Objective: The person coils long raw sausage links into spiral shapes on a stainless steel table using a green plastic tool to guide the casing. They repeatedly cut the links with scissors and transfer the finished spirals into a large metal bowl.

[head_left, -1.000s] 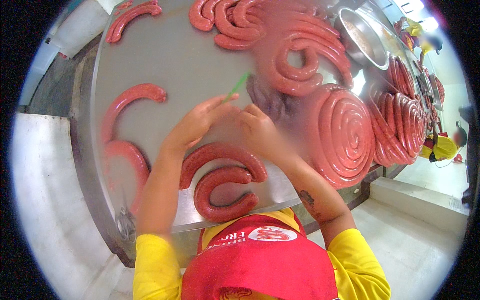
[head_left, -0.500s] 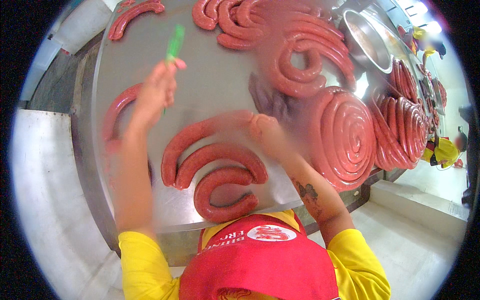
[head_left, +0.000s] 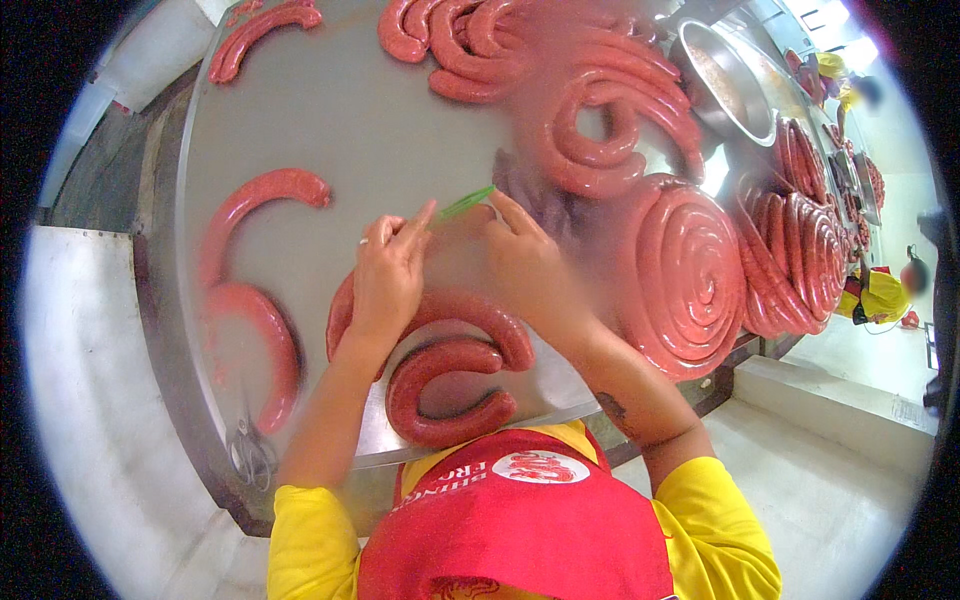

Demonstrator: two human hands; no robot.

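Note:
A thin green strip [head_left: 466, 202] spans the gap between my hands. My left hand [head_left: 395, 270], with a ring on one finger, grips its left end. At its right end are the fingertips of my right hand [head_left: 525, 262], closed, with the index finger stretched along it. Just beneath the strip, the end of a long red sausage [head_left: 342, 315] partly shows between the hands; my left hand and forearm cover much of its length. Two more curved sausages lie nearer me: a middle one [head_left: 480, 318] and a tightly bent one [head_left: 440, 385].
Curved sausages [head_left: 290, 345] and scissors [head_left: 250, 455] lie along the left of the metal table [head_left: 300, 110]. Coiled sausage [head_left: 690, 270] fills the right, beside a dark crumpled cloth-like thing [head_left: 530, 190]. A metal bowl [head_left: 765, 130] stands far right. Other people [head_left: 880, 295] are beyond.
My left hand has come down and right, bringing the green strip to my right hand. The strip has turned from upright to nearly level. My right hand has shifted slightly at the sausage end.

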